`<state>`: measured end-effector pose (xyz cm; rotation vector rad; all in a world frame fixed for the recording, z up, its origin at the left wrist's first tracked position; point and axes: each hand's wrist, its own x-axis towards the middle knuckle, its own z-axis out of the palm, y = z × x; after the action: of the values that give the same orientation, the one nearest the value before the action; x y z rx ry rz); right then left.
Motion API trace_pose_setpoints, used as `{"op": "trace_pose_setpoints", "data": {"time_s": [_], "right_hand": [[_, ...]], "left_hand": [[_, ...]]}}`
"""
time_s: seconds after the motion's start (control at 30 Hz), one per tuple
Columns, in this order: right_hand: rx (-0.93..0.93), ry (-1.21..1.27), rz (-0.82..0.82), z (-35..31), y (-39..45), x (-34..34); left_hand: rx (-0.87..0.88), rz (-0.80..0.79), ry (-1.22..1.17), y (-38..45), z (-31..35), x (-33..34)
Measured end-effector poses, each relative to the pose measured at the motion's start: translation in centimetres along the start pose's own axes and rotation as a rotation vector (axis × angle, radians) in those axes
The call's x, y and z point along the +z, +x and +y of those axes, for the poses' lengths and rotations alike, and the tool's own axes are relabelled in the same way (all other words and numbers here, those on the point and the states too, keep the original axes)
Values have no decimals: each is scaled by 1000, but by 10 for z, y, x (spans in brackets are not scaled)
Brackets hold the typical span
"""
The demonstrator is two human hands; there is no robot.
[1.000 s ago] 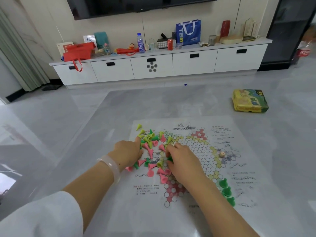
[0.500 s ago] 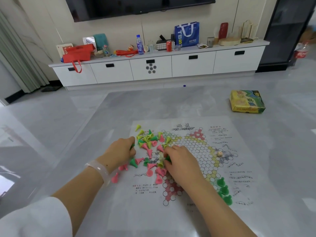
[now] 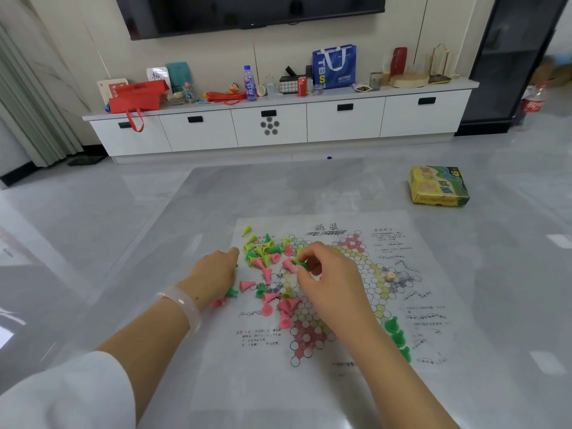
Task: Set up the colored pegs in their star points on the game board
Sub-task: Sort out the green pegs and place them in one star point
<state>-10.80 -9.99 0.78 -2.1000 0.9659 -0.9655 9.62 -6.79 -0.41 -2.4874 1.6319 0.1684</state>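
The paper game board [image 3: 433,274] lies flat on the glossy table. A loose pile of pink, green and yellow cone pegs [image 3: 266,264] covers its left side. My right hand [image 3: 328,280] hovers over the pile's right edge, thumb and fingertips pinched on a green peg [image 3: 303,265]. My left hand [image 3: 213,277], with a pale bangle on the wrist, rests curled at the pile's left edge, partly over a green peg [image 3: 232,292] and a pink peg [image 3: 218,302]. Several green pegs [image 3: 397,335] stand in the lower right star point, beside my right forearm.
A small die [image 3: 390,276] sits on the board's right side. A yellow-green box [image 3: 438,185] lies on the table at the far right. Beyond the table, a white TV cabinet [image 3: 278,125] carries bags and bottles. A cola bottle [image 3: 534,102] stands on the floor.
My right hand's fingertips have lifted off the pile with a green peg pinched. My left hand has slid a little leftward along the pile's edge, pushing some pegs.
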Motion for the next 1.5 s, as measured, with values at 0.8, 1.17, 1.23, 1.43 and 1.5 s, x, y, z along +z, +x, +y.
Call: {"op": "trace_pose_setpoints", "data": {"time_s": [0.8, 1.17, 1.23, 1.43, 1.5], "right_hand": [[526, 1008, -67, -2, -46, -63], [-72, 129, -195, -17, -55, -54], [-73, 135, -190, -17, -57, -54], [-32, 194, -123, -15, -58, -56], [-14, 236, -113, -16, -56, -59]], "left_hand": [[-68, -350, -2794, -102, 89, -7], [73, -388, -2441, -108, 117, -3], [76, -400, -2467, -111, 117, -3], [-91, -494, -2577, -109, 122, -6], [-153, -516, -2656, -107, 123, -5]]}}
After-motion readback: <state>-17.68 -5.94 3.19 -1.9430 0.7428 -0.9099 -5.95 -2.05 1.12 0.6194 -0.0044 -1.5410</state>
